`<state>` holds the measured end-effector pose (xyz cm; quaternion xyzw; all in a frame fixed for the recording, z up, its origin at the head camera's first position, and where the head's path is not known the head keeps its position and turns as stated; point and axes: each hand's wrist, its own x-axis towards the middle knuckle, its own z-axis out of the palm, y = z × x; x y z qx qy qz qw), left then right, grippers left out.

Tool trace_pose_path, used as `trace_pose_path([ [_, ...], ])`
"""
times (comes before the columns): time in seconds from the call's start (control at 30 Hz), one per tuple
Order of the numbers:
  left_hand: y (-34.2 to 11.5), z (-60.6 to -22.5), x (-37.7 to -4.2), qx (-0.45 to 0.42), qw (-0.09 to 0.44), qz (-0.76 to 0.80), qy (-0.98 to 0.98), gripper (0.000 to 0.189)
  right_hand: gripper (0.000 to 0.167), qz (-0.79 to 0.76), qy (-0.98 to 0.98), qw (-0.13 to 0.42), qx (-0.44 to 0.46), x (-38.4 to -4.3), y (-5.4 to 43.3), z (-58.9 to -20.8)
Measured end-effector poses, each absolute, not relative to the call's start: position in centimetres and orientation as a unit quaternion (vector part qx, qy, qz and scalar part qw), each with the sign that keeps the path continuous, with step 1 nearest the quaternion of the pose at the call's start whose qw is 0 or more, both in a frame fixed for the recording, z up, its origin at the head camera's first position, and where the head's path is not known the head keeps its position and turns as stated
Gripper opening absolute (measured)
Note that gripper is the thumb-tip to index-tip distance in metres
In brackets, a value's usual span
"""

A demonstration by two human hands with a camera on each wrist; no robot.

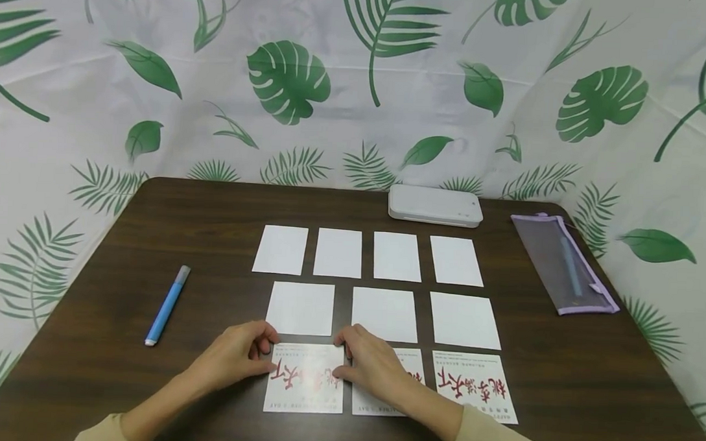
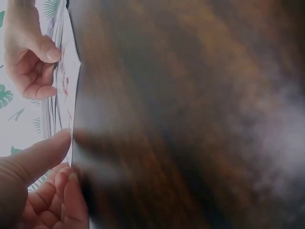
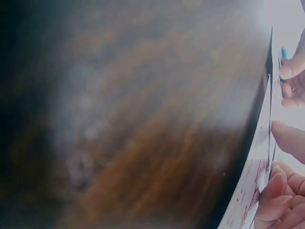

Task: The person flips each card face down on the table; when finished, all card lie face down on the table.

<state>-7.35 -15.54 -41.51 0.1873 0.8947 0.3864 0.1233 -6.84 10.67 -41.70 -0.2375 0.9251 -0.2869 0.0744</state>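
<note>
In the head view a white greeting card [image 1: 304, 397] with red Chinese lettering, upside down in this view, lies at the near left of a row of three. My left hand [image 1: 234, 352] holds its left edge, thumb on the border and fingers curled by the upper corner. At the opposite edge my right hand [image 1: 377, 367] grips with thumb and index finger, its wrist crossing over the middle card [image 1: 409, 363]. The right-hand card [image 1: 472, 387] bears the same red print. In the left wrist view my left thumb [image 2: 57, 148] lies at the card's edge.
Behind the printed row lie three blank white cards [image 1: 300, 308], then a further row of blank cards [image 1: 280, 249]. A blue marker [image 1: 168, 305] is at left. At the back stands a white case [image 1: 435, 205]; a purple mesh pouch [image 1: 561, 267] lies at right on the dark table [image 1: 93, 302].
</note>
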Motion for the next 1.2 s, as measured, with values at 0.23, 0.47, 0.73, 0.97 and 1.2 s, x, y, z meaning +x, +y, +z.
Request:
trace_pose_path([
  [0.23,-15.2,-41.3,-7.2,0.177,0.118,0.379,0.901,0.031,0.038,-0.288,0.925,0.074,-0.238,-6.6,10.6,-41.7],
  [0.47,-15.4,-41.1,-7.3,0.185,0.149,0.431,0.871,0.027,0.032,-0.35,0.904,0.086,-0.231,-6.5,10.8,-41.5],
  [0.73,-15.4,-40.0,-8.0,0.157,0.216,0.565,0.781,0.026,0.018,-0.505,0.846,0.1,-0.138,-7.5,11.1,-40.8],
  [0.97,-14.4,-39.1,-8.3,0.076,0.194,0.638,0.742,0.034,0.038,-0.457,0.86,-0.113,-0.195,-7.4,10.6,-40.3],
  [1.2,-11.7,-38.7,-8.3,0.026,0.137,0.686,0.714,0.029,0.041,-0.326,0.86,-0.182,-0.347,-6.4,8.8,-39.7],
])
